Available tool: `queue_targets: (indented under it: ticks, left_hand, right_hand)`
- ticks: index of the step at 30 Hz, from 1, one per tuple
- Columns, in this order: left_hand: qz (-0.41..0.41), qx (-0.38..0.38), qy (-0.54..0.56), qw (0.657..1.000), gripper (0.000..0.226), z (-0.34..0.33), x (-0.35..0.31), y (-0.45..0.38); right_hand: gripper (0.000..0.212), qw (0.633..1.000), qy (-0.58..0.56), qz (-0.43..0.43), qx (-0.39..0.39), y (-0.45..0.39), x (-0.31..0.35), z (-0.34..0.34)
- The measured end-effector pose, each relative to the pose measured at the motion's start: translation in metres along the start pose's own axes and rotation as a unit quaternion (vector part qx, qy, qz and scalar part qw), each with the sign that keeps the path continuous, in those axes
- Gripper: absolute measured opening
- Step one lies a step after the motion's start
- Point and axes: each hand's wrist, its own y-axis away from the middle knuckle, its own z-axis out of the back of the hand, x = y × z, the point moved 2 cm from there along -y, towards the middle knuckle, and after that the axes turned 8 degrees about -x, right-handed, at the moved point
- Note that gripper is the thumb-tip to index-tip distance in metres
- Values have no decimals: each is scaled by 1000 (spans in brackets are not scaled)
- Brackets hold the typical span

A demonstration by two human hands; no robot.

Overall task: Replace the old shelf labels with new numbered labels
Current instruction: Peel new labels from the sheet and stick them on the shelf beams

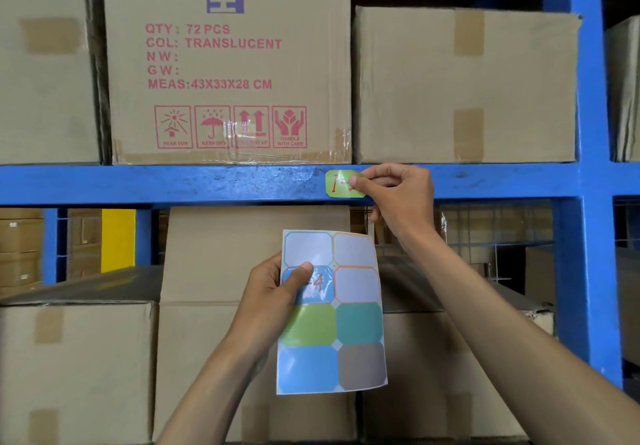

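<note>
With your right hand (398,191) pressing its thumb on the green label (341,184) on the blue shelf beam (173,184), smooth outward from the middle (no bubbles), while your left hand (277,292) keeps its pinching grip on the sticker sheet (360,323) just below.

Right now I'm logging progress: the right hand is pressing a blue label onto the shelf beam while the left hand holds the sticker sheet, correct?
Not quite: in the head view the label under the right hand on the shelf beam is green, not blue. The left hand does hold the sticker sheet.
</note>
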Motion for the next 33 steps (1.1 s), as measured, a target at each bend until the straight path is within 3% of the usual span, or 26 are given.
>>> queue_targets:
  ticks: [11,21,24,27,33]
  left_hand:
    - [13,4,9,1000,18,-2,4,0]
    - [7,2,9,1000,17,2,6,0]
    - [6,1,11,1000,17,3,7,1]
    - [8,6,12,1000,17,2,9,1]
    - [12,6,5,1000,17,-1,13,2]
  right_hand:
    - [15,997,61,22,-33,2,2,-4]
    - [30,963,245,88,-64,-10,11,0]
    - [42,968,235,62,-55,-15,10,4]
    - [37,977,210,25,-36,-18,8,8]
    - [28,981,192,38,4,-18,8,17]
